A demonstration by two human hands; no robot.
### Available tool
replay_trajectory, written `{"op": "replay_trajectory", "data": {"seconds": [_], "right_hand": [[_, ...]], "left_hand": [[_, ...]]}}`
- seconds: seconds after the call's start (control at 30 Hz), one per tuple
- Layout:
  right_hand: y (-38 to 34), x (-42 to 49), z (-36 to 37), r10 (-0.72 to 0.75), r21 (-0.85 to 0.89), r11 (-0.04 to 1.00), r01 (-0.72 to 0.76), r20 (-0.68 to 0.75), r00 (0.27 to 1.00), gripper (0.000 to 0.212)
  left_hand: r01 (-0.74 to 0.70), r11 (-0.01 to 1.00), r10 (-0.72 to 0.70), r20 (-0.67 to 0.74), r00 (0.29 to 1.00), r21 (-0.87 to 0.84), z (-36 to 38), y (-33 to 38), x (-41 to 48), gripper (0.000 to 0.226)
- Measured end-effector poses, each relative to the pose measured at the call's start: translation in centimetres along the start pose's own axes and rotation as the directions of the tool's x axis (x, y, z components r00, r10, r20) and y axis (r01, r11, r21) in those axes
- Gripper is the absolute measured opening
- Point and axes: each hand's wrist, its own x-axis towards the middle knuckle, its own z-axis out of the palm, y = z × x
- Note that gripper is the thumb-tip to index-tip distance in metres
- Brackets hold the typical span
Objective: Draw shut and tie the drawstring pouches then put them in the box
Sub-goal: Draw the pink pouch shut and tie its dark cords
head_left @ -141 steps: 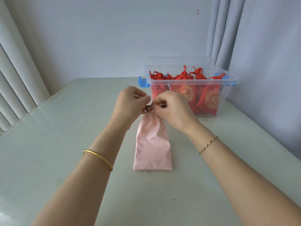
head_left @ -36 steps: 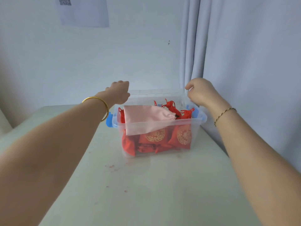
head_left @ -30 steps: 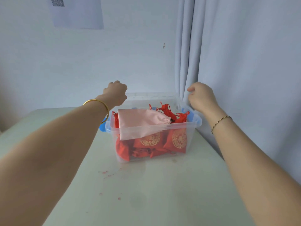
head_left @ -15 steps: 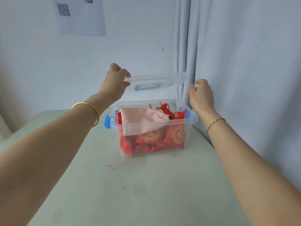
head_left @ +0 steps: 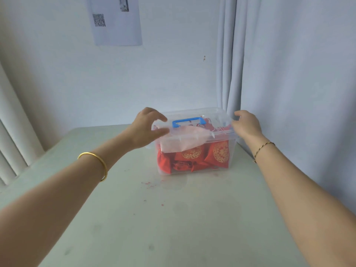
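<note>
The clear box (head_left: 231, 157) stood near the far edge of the table (head_left: 173, 224), toward its far right corner. The clear lid (head_left: 213, 115) with a blue handle (head_left: 188, 121) lay over the top of the box. The left hand (head_left: 146, 128) held the left end of the lid, with the fingers curved over the top and the thumb under the front edge. The right hand (head_left: 247, 125) held the right end, its fingers curled onto the edge; this part was a little blurred.

Inside the box, the pink pouch (head_left: 183, 144) lay on top of the red pouches (head_left: 219, 154), against the front wall. The red pouches had gold patterns and filled the lower part of the box.

Some small red specks (head_left: 150, 184) lay on the table just in front of the box. A gold bangle (head_left: 94, 164) was on the left wrist and a thin bracelet (head_left: 264, 151) on the right wrist.
</note>
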Motion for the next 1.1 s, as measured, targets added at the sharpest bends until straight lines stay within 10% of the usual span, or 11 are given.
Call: {"op": "replay_trajectory", "data": {"seconds": [0.2, 0.7, 0.93, 1.1], "right_hand": [[0.7, 0.6, 0.3, -0.082, -0.135, 0.987, 0.083, 0.013, 0.997, 0.026], [1.5, 0.4, 0.1, 0.041, 0.134, 0.990, -0.045, 0.033, 0.999, 0.017], [2.0, 0.4, 0.7, 0.278, 0.487, 0.801, -0.349, 0.214, 0.937, 0.065], [1.8, 0.7, 1.1, 0.193, 0.504, 0.847, -0.170, 0.007, 0.981, 0.070]], "left_hand": [[0.382, 0.910, -0.397, 0.075, 0.915, 0.160, 2.0, -1.5, 2.7, 0.043], [0.582, 0.812, -0.571, 0.145, 0.808, -0.044, 2.9, -1.4, 4.6, 0.050], [0.797, 0.421, -0.781, 0.274, 0.561, -0.432, 2.2, -1.9, 3.2, 0.052], [0.702, 0.592, -0.759, 0.019, 0.650, -0.395, 2.6, -1.4, 3.6, 0.062]]}}
